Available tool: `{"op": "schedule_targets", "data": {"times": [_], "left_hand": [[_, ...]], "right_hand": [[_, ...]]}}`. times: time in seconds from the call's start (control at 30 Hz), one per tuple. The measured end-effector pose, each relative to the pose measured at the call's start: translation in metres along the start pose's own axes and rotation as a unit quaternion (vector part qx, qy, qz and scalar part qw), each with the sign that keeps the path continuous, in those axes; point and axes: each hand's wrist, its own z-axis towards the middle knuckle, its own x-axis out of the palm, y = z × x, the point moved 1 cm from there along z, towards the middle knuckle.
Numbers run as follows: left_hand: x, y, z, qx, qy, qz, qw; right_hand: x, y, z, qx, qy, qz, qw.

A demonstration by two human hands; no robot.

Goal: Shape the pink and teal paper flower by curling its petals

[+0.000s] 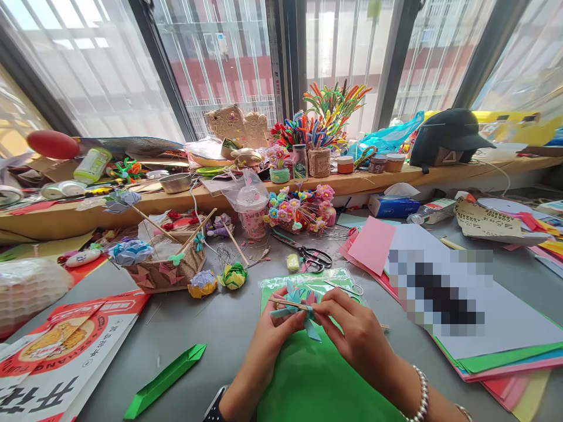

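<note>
Both my hands work over a green paper sheet (316, 375) on the grey table. My left hand (275, 334) and my right hand (349, 325) pinch a small folded paper flower (299, 305) in light blue and pink, mounted on a thin wooden stick (285, 302). The fingers of both hands are closed on it. A pearl bracelet (421, 398) circles my right wrist and a dark watch (215, 407) sits on my left wrist.
Scissors (314, 257) lie just beyond the flower. A folded green paper strip (165, 381) lies at the near left. Stacked coloured papers (484, 351) fill the right side. A basket of paper crafts (165, 266), a plastic cup (251, 214) and flower bouquets (303, 208) stand behind.
</note>
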Motion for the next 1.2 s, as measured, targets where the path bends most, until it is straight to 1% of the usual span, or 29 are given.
{"op": "schedule_targets", "data": {"times": [0.1,0.27,0.4,0.5,0.7,0.93,1.2], "left_hand": [[0.0011,0.0009,-0.0004,0.001,-0.01,-0.01,1.0],[0.002,0.0026,-0.0008,0.013,-0.01,-0.053,0.998],[0.0034,0.0034,-0.0017,0.026,-0.022,-0.035,0.999],[0.0043,0.0038,-0.0019,0.03,-0.02,-0.038,0.999],[0.0017,0.0066,0.0017,0.037,0.001,-0.057,0.998],[0.0002,0.0094,0.0046,0.044,-0.02,-0.036,0.998],[0.0015,0.0074,0.0013,0.045,-0.017,-0.039,0.998]], "right_hand": [[0.0003,0.0013,0.0002,-0.007,0.0,-0.007,1.0],[0.0006,0.0026,-0.0003,-0.014,-0.006,-0.013,1.0],[0.0011,0.0044,0.0001,-0.032,-0.019,-0.048,0.998],[0.0025,0.0051,0.0003,-0.043,-0.029,-0.065,0.997],[0.0039,0.0051,0.0,-0.039,-0.033,-0.054,0.997],[0.0035,0.0078,-0.0002,-0.038,-0.014,-0.022,0.999],[0.0049,0.0078,-0.0006,-0.019,-0.004,0.002,1.0]]}}
